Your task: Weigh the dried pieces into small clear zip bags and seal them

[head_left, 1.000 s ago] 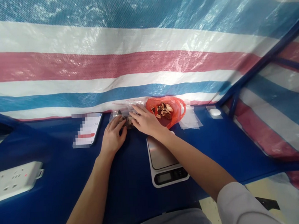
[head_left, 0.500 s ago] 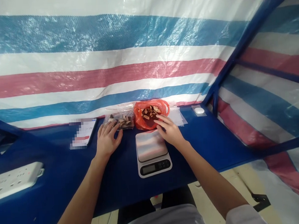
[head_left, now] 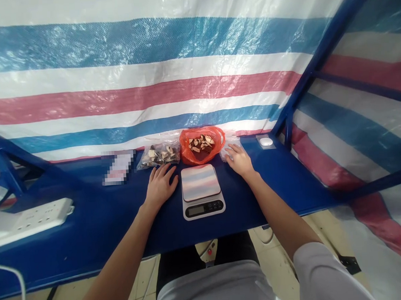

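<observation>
My left hand (head_left: 160, 185) lies on the blue table with its fingers spread, just in front of a clear plastic bag (head_left: 159, 155) of brown and pale dried chunks. My right hand (head_left: 240, 161) rests over thin clear plastic bags (head_left: 225, 155), fingers outstretched and holding nothing that I can see. Between the hands is a white kitchen scale (head_left: 201, 190); its plate is bare and the display looks blank. Behind it stands an orange-red plastic bag (head_left: 201, 158), gaping at the top, with similar dried pieces (head_left: 202, 143) inside.
To the left are a blurred-out phone-like object (head_left: 119, 167) and a white power strip (head_left: 39, 221). A small white round item (head_left: 266, 141) lies at the back right. Striped plastic sheeting (head_left: 150, 99) and blue frame bars (head_left: 288, 132) bound the table.
My left hand has drawn back from the clear bag of chunks onto the table. My right hand has shifted right, off the orange-red bag to the thin clear bags. The view has shifted slightly.
</observation>
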`<act>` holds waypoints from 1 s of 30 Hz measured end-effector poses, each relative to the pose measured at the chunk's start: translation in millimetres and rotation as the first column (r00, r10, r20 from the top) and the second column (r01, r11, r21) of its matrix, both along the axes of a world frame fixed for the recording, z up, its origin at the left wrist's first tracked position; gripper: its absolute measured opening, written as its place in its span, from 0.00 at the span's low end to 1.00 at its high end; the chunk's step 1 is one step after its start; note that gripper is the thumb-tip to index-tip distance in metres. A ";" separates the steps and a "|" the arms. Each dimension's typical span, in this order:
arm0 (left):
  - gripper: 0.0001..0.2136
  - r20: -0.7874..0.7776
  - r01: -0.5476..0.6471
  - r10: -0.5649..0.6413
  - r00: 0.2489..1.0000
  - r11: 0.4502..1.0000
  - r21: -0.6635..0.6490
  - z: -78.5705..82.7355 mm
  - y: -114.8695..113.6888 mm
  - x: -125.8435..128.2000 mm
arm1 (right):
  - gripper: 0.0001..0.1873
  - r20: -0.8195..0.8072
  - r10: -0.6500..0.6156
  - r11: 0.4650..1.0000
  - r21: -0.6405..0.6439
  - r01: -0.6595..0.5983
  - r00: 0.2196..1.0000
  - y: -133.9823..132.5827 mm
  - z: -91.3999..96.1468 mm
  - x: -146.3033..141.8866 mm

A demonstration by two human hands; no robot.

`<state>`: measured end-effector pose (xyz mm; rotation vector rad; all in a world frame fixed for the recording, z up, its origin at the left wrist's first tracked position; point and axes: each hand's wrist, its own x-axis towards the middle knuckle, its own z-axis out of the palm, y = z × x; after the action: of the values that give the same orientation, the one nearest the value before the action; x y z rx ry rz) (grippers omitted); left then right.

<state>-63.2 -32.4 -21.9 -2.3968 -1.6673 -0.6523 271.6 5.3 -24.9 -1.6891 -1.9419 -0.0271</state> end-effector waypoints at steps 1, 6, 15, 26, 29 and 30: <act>0.21 -0.009 -0.003 0.003 1.000 1.000 -0.023 -1.4 0.0 -0.3 | 0.20 0.009 0.013 1.000 -0.007 -0.012 1.000 2.7 -1.4 -0.7; 0.24 -0.062 -0.032 0.025 0.998 0.994 -0.109 -6.0 -1.2 -1.4 | 0.25 0.025 0.034 0.994 -0.105 -0.031 0.999 7.9 -11.8 -0.4; 0.25 -0.069 -0.048 0.037 0.997 0.986 -0.159 -9.1 1.2 0.8 | 0.22 0.002 0.024 0.989 -0.148 -0.023 1.000 6.1 -17.8 3.3; 0.24 -0.077 -0.057 0.045 0.996 0.986 -0.160 -10.6 1.1 0.4 | 0.17 -0.072 -0.007 0.993 -0.122 -0.001 0.997 4.7 -15.4 3.0; 0.24 -0.074 -0.065 0.053 0.996 0.984 -0.168 -12.0 1.9 -0.7 | 0.15 -0.121 -0.035 0.992 -0.123 0.020 0.992 5.3 -12.4 3.2; 0.25 -0.073 -0.064 0.053 0.996 0.983 -0.171 -12.2 2.1 -1.0 | 0.14 -0.133 -0.039 0.992 -0.121 0.023 0.990 5.3 -11.2 3.1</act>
<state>-64.2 -30.3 -34.1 -2.4431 -1.8276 -0.4278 274.7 10.6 -36.1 -1.7496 -1.8491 0.1901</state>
